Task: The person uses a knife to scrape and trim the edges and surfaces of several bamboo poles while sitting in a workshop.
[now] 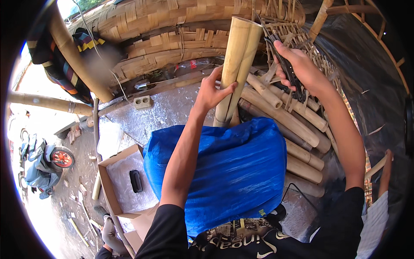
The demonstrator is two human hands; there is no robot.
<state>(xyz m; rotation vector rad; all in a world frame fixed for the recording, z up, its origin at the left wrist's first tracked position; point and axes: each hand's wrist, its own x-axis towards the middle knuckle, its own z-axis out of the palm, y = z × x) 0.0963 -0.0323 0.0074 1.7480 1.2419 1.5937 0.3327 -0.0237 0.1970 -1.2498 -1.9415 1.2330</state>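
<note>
A thick bamboo length [237, 56] stands nearly upright in front of me, with a dark line running lengthwise down it. My left hand [214, 88] is closed round its left side, thumb across the front. Up beside the bamboo's top right, my right hand [297, 64] is wrapped round a long, dark, knife-like tool [290, 71]. The tool's thin upper end lies close to the bamboo's rim; whether they touch I cannot tell. A blue plastic sheet [224, 168] covers my lap, and the bamboo's foot is hidden behind it.
Several cut bamboo lengths [284, 116] are piled at the right. Left of the sheet is an open cardboard box [113, 187] with a black object [136, 181] inside. Woven bamboo [146, 28] runs along the back. A motorbike [45, 162] stands far left; other people show partly at the lower edges.
</note>
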